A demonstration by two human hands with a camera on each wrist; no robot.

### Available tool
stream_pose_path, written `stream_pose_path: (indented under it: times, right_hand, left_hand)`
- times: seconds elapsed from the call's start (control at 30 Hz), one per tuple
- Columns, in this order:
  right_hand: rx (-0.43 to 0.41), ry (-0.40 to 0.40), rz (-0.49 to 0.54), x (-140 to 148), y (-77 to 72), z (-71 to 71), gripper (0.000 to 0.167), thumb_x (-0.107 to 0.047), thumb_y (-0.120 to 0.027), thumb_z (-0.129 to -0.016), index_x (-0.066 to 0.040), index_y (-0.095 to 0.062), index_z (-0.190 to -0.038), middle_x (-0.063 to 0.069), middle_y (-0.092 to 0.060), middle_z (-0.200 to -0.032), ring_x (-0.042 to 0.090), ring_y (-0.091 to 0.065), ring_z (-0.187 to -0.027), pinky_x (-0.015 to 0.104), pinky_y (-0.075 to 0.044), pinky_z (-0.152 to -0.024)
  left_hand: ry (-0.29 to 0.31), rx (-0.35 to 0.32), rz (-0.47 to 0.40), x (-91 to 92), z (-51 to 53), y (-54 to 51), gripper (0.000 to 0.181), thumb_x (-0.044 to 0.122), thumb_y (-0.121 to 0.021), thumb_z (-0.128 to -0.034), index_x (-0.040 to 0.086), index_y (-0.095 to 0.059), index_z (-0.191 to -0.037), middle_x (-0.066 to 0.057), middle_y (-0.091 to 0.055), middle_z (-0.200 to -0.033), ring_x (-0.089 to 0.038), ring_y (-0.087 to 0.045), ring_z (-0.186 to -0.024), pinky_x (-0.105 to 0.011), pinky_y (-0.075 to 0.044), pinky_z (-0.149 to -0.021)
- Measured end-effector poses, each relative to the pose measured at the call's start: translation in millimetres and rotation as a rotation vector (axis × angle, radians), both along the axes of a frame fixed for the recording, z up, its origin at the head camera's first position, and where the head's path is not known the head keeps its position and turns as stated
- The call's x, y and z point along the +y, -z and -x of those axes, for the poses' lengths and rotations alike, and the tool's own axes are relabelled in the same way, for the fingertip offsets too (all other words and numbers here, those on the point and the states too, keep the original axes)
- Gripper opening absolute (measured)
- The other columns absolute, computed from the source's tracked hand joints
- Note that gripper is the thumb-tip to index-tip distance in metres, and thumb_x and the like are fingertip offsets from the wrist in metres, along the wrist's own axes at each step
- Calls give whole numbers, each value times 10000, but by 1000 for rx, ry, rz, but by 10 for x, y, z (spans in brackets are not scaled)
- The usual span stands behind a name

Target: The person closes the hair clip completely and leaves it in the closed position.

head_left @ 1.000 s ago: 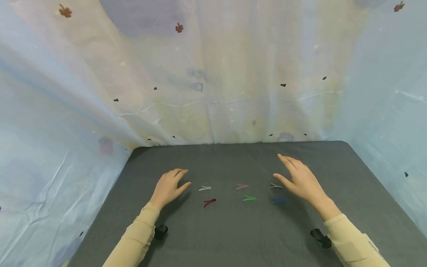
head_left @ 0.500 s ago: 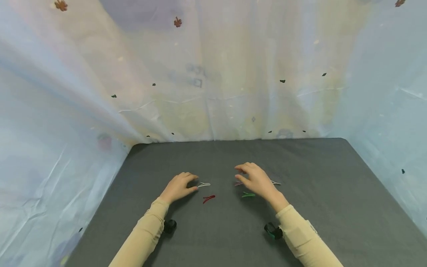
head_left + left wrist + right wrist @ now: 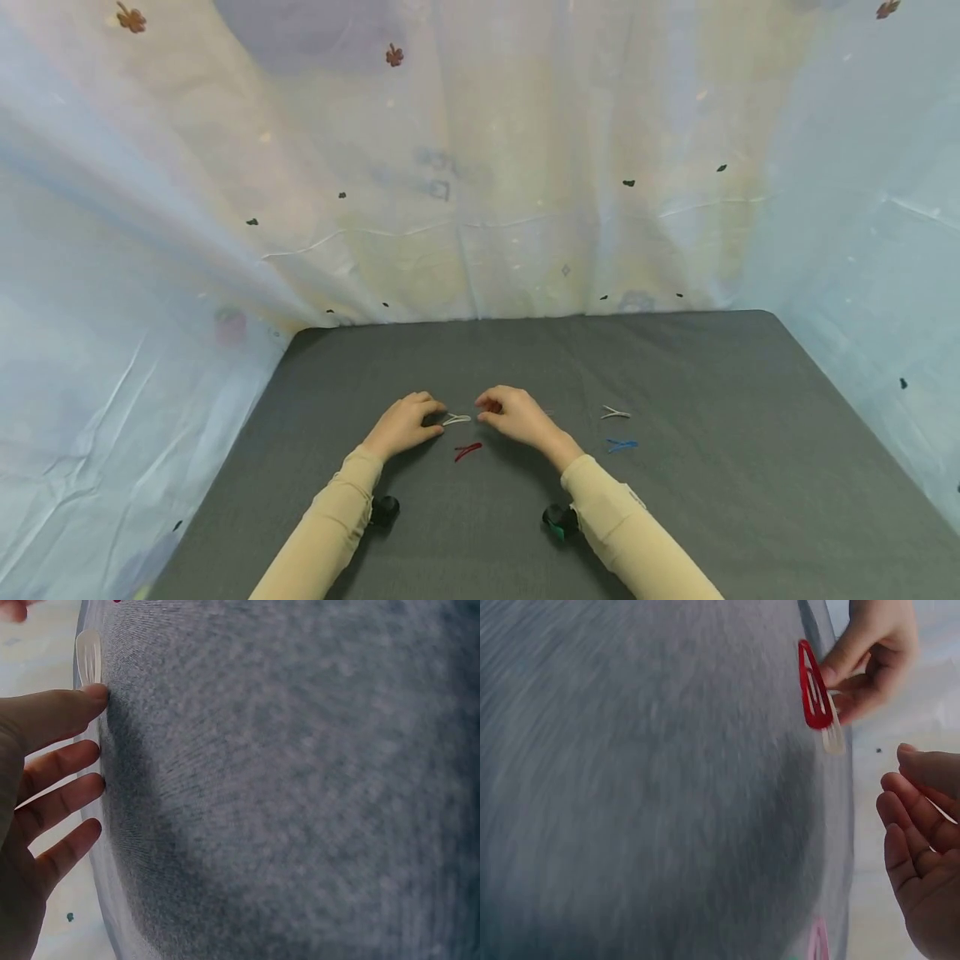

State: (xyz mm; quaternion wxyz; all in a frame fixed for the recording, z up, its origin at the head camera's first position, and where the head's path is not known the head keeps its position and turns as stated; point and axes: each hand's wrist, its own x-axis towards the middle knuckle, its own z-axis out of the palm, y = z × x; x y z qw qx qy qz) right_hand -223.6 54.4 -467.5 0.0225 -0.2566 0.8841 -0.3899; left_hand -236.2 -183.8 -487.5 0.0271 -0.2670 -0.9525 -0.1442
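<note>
A white snap hair clip lies on the dark cloth, with my left hand at its left end. Thumb and index finger sit on either side of that end, with a gap between them in the head view. In the left wrist view the thumb overlaps the white clip, and three more fingers spread relaxed. A red hair clip lies just in front of the white one. My right hand hovers to the right of the white clip, fingers gently bent, holding nothing. The green clip is hidden behind it.
Further right lie another white hair clip and a blue one. A pink clip shows at the right wrist view's bottom edge. A pale printed curtain hangs behind the grey-clothed table.
My right hand has swept left from beside the blue clip, past the pink and green ones, towards the white clip. My left hand has moved a little right to the white clip.
</note>
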Motion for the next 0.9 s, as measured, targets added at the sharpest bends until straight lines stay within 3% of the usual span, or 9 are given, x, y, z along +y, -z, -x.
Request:
stream_pose_path:
  times: [0.2, 0.5, 0.9]
  right_hand:
    - [-107, 2, 22, -161, 122, 65, 189, -149, -629, -880, -60, -664, -1044, 34, -654, -912, 106, -581, -773, 220, -456, -645]
    - [-183, 56, 52, -249, 248, 86, 136, -131, -643, -864, -57, -668, -976, 43, -660, -844, 70, -552, -699, 202, -441, -620]
    - [-119, 121, 26, -299, 284, 89, 68, -144, -624, -882, -98, -666, -856, 22, -644, -769, 56, -503, -632, 194, -407, -579]
  left_hand:
    - [-5, -5, -4, 22, 17, 12, 254, 252, -724, -801, 151, -691, -1031, 26, -623, -936, -134, -576, -829, -327, -470, -735]
    - [-14, -28, -27, 67, 38, 12, 174, 221, -719, -806, 162, -699, -969, 43, -619, -911, -132, -577, -841, -329, -470, -746]
    - [-2, -23, -76, 82, 68, 43, 122, 194, -716, -808, 167, -691, -925, 45, -615, -895, -116, -565, -837, -310, -472, -749]
